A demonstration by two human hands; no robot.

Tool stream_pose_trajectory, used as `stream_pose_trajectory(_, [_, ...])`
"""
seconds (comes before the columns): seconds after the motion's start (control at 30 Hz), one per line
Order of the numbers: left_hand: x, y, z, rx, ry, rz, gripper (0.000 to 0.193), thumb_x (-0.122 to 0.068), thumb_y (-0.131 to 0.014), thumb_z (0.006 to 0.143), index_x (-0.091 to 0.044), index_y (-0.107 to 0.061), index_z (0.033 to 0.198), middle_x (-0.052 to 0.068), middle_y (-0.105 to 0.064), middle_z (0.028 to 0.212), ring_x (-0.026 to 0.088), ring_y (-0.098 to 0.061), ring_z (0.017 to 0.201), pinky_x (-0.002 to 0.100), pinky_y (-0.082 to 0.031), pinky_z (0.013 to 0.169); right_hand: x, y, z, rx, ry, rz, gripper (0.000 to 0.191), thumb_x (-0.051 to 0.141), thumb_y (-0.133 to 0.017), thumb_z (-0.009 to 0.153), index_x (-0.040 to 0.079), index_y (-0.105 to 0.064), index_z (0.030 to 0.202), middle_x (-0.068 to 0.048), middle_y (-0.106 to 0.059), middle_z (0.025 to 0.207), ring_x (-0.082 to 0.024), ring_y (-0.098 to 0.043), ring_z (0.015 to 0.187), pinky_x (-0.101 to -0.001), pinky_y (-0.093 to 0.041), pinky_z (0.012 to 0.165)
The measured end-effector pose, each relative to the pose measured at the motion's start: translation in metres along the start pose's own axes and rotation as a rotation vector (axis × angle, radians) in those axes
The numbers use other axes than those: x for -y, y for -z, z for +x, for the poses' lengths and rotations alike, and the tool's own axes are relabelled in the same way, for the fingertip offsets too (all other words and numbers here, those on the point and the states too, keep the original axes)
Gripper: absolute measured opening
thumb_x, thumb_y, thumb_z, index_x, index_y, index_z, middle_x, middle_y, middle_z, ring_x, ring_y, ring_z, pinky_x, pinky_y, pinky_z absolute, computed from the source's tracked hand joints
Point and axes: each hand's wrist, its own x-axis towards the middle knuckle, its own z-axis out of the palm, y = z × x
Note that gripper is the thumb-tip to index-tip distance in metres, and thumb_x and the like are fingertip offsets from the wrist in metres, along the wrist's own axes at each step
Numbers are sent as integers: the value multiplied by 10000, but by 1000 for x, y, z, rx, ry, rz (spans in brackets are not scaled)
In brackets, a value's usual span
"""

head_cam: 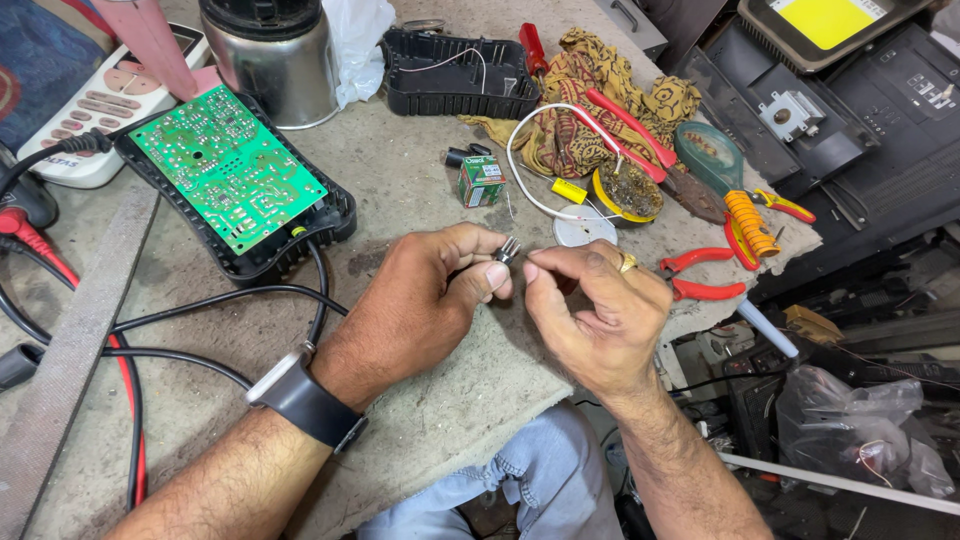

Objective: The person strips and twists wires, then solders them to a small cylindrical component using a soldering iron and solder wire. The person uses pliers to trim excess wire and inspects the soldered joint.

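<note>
Presently I logged my left hand [425,300] pinching a small dark metal component [507,250] between thumb and forefinger above the workbench [420,190]. My right hand [595,305] touched it with closed fingertips. Nearby: green circuit board [228,168], red pliers [700,275].

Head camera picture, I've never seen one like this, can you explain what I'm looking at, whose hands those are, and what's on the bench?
The single picture comes from a camera worn on a person's head, looking down at their own hands over a worn workbench. The left hand, with a dark watch on its wrist, pinches a small dark component; the right hand, wearing a ring, meets it fingertip to fingertip. On the bench lie a green circuit board in a black case, black and red cables, red-handled pliers, a tin of paste, a patterned cloth and a metal pot.
</note>
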Motion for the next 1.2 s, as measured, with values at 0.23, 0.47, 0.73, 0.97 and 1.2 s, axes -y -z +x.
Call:
stream_pose_trajectory(0.23, [-6,-3,-2,-27,3,84,157,-56,-634,943,-2,-714,1067,28,-777,842,84,-712,787,279,-585,763,0,0,-2,36,39,-8,163,-37,-784,888,8,-727,1034,-72,-728,881,-146,-703,761,-267,-533,680])
stream_pose_trajectory(0.47, [-3,-2,-4,4,-3,46,155,-53,-608,960,0,-706,1067,35,-770,846,87,-702,798,282,-585,774,1,3,-5,49,59,5,159,-26,-785,896,15,-716,1033,-67,-720,876,-140,-698,748,-273,-529,667])
stream_pose_trajectory(0.73, [0,-12,-4,19,-5,51,130,-51,-595,972,7,-695,1030,29,-750,828,91,-690,794,281,-574,780,-7,6,-15,47,76,-17,156,-15,-790,904,10,-711,1036,-67,-699,848,-140,-681,736,-278,-517,658])
stream_pose_trajectory(0.97, [3,-20,-8,19,-22,35,142,-48,-585,975,9,-690,1051,30,-743,834,91,-681,805,283,-569,781,-7,9,-21,28,47,-32,159,-14,-798,892,25,-710,1019,-61,-702,834,-123,-655,691,-269,-492,621])
stream_pose_trajectory(1.2, [32,-23,-15,26,-60,-41,207,-49,-571,995,15,-688,1154,51,-760,875,99,-683,834,290,-569,794,-23,5,-46,-138,-28,6,148,-15,-791,943,-3,-701,1059,-64,-704,891,-95,-633,718,-236,-490,641])
